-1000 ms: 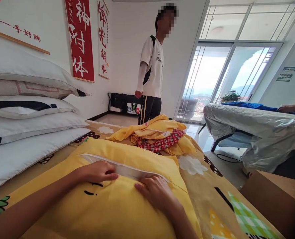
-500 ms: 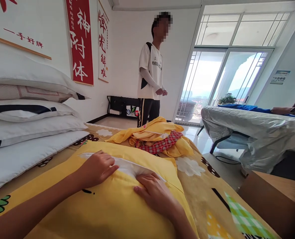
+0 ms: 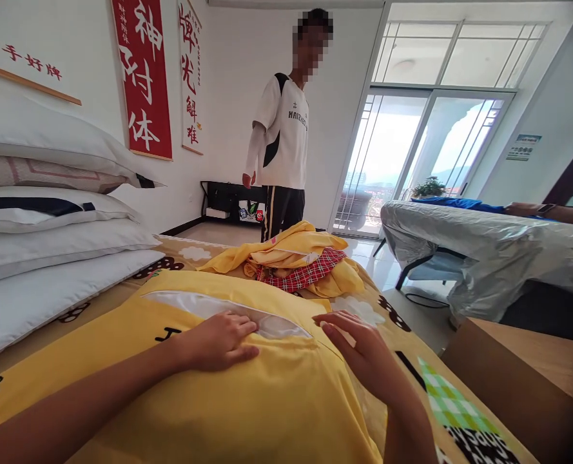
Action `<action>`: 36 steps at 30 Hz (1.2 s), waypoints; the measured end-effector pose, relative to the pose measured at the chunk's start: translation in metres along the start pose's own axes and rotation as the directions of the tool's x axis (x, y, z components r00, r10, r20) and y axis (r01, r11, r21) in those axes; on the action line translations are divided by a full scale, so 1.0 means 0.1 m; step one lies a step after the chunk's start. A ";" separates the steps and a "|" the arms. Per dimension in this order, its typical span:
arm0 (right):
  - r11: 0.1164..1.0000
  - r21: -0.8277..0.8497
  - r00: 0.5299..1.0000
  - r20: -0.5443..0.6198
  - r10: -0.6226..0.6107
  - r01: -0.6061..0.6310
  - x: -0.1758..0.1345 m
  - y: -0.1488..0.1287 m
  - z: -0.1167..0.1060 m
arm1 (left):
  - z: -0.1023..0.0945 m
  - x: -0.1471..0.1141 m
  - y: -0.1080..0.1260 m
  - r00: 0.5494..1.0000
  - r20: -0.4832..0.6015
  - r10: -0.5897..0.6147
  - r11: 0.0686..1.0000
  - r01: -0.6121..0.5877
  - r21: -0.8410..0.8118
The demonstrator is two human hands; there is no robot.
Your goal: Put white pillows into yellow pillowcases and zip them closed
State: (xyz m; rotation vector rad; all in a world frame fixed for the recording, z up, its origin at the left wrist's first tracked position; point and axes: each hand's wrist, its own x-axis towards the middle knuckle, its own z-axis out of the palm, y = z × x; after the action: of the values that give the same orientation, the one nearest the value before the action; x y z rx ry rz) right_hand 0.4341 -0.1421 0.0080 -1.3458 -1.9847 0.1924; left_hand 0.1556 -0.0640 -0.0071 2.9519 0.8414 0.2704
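A yellow pillowcase (image 3: pixel 247 399) with a white pillow (image 3: pixel 189 303) inside it lies in front of me, its long opening parted along the upper side. My left hand (image 3: pixel 223 341) lies flat on the yellow cloth at the middle of that opening, with its fingertips over the near edge. My right hand (image 3: pixel 356 338) is at the right end of the opening, thumb and fingers curved and a little apart. I see nothing between them.
Crumpled yellow bedding (image 3: pixel 286 248) with a red checked cloth (image 3: pixel 305 274) lies on the bed (image 3: pixel 363 309). White pillows (image 3: pixel 64 254) are stacked at left. A person (image 3: pixel 283 142) stands beyond. At right are a cardboard box (image 3: pixel 518 361) and a plastic-covered table (image 3: pixel 499 238).
My right hand has lifted off the opening's middle and moved right. My left hand has shifted right and down along the opening, which now shows more white. The standing person's arm has dropped.
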 end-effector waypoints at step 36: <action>0.984 0.131 0.912 0.405 0.055 -0.117 0.19 0.45 0.29 | 0.26 0.50 0.74 0.976 -0.049 0.211 0.924 -0.182 0.336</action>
State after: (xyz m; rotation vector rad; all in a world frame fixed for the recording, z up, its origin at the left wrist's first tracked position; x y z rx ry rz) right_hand 0.4459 -0.0986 -0.0264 -1.3759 -2.1882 0.6992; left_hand 0.2407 -0.1005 -0.0170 3.3695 0.6529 0.2911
